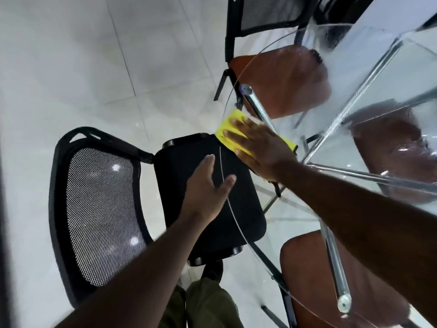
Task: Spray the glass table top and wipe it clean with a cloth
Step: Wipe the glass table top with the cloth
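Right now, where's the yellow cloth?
In the head view the yellow cloth sits mid-frame under the right hand at the glass table top's edge, beside the black chair seat.

The glass table top [290,216] is occupying the frame from 12 o'clock round to 5 o'clock, with its curved rim running through the centre. Chrome tubes [335,263] are supporting it from beneath. A yellow cloth [230,129] is lying flat just inside the rim. The right hand [257,147] is pressing on it with straight fingers. The left hand [205,190] is spreading open across the rim at 7 o'clock from the cloth; contact cannot be confirmed. Liquid streaks [331,31] are sitting at 2 o'clock.
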`<state>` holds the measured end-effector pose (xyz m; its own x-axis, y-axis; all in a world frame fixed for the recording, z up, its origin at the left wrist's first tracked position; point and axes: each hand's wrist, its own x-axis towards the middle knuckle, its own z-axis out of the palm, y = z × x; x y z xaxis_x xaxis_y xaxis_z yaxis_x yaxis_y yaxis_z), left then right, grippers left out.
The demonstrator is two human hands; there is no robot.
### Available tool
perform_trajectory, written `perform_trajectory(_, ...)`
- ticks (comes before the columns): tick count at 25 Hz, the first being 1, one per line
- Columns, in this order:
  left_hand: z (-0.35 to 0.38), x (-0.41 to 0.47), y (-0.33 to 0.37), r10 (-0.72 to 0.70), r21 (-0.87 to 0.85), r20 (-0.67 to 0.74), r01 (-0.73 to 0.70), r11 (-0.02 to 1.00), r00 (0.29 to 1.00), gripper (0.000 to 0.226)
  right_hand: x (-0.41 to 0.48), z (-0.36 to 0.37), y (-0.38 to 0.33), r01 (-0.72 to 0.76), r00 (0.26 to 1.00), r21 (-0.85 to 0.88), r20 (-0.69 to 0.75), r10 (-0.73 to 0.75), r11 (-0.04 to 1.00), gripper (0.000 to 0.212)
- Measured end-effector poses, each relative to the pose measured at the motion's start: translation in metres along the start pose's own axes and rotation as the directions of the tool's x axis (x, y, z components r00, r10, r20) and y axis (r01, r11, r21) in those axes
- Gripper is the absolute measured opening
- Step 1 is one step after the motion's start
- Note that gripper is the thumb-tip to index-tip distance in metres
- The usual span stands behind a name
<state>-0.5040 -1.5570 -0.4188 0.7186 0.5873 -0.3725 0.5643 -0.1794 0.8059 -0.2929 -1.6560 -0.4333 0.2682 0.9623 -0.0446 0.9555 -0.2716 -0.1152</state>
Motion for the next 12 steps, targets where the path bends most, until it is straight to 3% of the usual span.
perform_trajectory(3,0.012,0.003,0.020,-0.039,0.215,0.237,-0.013,0.977,0.971,0.116,-0.046,-0.007,0.015,-0.083,0.996,-0.047,0.023,0.084,0.995,0.057)
perform_trajectory(8,0.029,0.008,0.021,-0.022,0.443,0.137,-0.042,0.896,0.990,0.121,0.034,-0.002,0.026,0.073,0.997,-0.079,-0.001,-0.073,0.994,0.058)
perform_trajectory(12,0.030,0.012,0.031,-0.089,0.527,0.120,0.012,0.850,0.989,0.124,0.066,0.002,0.032,0.063,0.998,-0.051,-0.026,-0.064,0.997,0.060)
